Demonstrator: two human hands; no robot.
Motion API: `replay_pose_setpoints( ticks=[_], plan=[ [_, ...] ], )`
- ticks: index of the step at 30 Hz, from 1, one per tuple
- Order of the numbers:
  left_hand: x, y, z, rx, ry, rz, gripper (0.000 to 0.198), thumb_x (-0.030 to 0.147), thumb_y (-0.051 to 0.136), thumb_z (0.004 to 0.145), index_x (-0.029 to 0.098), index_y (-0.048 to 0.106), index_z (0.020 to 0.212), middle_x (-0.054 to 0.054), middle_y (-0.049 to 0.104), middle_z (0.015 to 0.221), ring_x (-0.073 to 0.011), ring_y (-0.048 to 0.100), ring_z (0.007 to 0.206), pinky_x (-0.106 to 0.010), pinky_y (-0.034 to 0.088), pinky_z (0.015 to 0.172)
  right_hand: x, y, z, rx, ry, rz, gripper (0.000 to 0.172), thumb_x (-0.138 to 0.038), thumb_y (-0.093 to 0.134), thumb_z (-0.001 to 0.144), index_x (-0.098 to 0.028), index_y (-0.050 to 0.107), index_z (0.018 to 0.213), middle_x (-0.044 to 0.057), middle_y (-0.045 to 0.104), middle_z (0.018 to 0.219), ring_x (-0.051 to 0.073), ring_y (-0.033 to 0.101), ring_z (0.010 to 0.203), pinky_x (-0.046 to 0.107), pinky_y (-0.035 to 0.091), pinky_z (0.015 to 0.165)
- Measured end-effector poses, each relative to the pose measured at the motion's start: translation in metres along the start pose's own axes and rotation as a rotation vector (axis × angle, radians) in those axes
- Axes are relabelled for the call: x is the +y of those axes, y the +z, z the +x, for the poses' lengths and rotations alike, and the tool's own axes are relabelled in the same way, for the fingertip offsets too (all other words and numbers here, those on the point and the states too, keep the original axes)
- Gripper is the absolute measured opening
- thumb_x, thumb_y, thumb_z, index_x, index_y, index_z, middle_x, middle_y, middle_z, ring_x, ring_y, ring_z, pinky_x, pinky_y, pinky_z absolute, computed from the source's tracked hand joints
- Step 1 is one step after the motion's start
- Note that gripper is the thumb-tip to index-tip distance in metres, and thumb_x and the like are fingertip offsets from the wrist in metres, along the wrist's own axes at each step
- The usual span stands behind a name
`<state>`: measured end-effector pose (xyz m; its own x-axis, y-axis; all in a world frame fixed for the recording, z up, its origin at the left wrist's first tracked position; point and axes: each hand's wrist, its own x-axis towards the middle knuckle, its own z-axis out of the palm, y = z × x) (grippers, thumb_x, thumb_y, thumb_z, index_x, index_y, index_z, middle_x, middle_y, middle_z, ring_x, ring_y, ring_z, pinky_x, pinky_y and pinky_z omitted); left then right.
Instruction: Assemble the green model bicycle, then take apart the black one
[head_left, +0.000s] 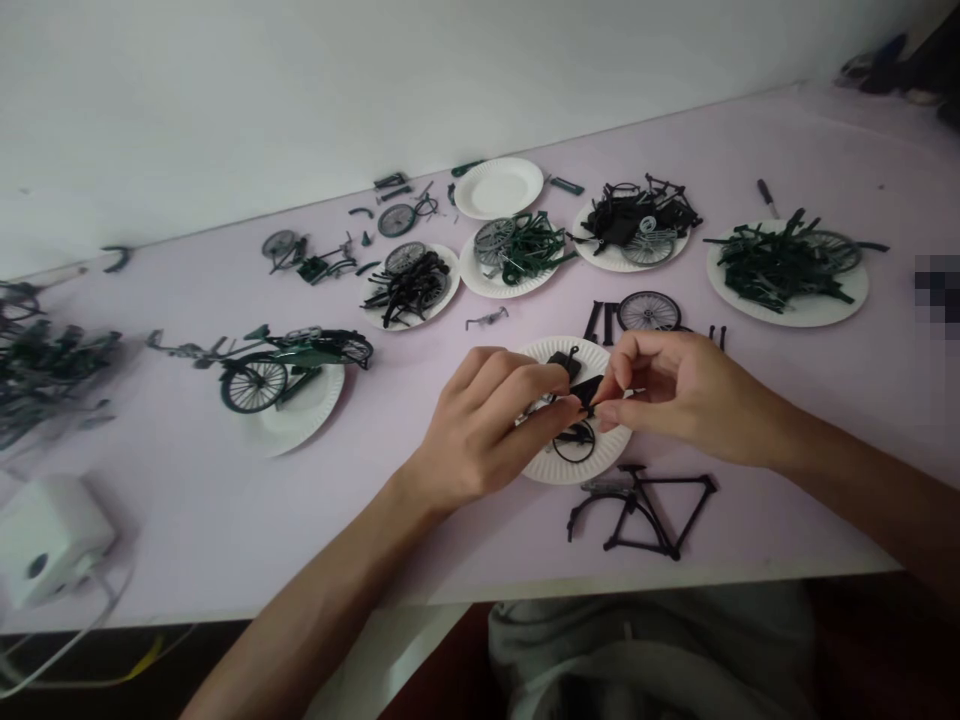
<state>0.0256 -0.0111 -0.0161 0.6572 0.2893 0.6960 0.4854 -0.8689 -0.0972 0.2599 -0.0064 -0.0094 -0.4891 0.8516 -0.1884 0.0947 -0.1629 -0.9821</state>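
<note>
My left hand (495, 415) and my right hand (679, 390) meet over a white paper plate (544, 468). Both are closed, fingertips pinching a small dark part (589, 408) whose kind is hard to make out. On the plate lie a black ring-shaped part (574, 441) and other black pieces, partly covered by my fingers. In front of the plate rests a black model bicycle frame (660, 515) with a saddle and a rear fender. Just behind my right hand are a spoked wheel (646, 312) and thin black strips (601, 322).
Several paper plates with bicycle parts stand behind, such as a plate of green parts (787, 312). An assembled model bicycle (300, 365) rests on a plate at left. A white box with a cable (56, 540) sits at front left. A screwdriver (766, 195) lies at back right.
</note>
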Motion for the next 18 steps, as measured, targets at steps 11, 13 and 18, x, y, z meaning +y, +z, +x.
replay_pose_setpoints(
  ticks=[11,13,18],
  plan=[
    [-0.0032,0.0036,-0.0048,-0.142,-0.447,-0.485,0.017,0.031,0.058,0.104,0.017,0.061,0.096,-0.006,0.066,0.093,-0.0174,0.063,0.085,-0.033,0.049,0.077,-0.0050,-0.0023,-0.0006,0.123,-0.145,-0.133,0.025,-0.021,0.078,0.079,-0.021,0.054,0.076,0.001,0.071,0.081,0.014,0.067,0.073,0.025,0.055,0.066],
    [-0.0022,0.0047,-0.0048,-0.164,-0.441,-0.480,0.015,0.024,0.058,0.104,0.017,0.058,0.090,-0.005,0.065,0.089,-0.0159,0.061,0.081,-0.031,0.047,0.074,-0.0050,-0.0016,-0.0013,0.120,-0.162,-0.170,0.022,-0.022,0.078,0.081,-0.021,0.056,0.078,0.001,0.070,0.081,0.014,0.067,0.072,0.025,0.055,0.066],
    [-0.0070,0.0043,-0.0056,-0.188,-0.318,-0.366,0.019,0.022,0.054,0.105,0.019,0.052,0.086,-0.003,0.062,0.081,-0.0148,0.055,0.072,-0.031,0.043,0.069,-0.0005,0.0005,-0.0014,0.145,-0.205,-0.235,0.015,-0.027,0.077,0.085,-0.022,0.063,0.085,0.001,0.071,0.086,0.017,0.070,0.081,0.030,0.058,0.075]
  ],
)
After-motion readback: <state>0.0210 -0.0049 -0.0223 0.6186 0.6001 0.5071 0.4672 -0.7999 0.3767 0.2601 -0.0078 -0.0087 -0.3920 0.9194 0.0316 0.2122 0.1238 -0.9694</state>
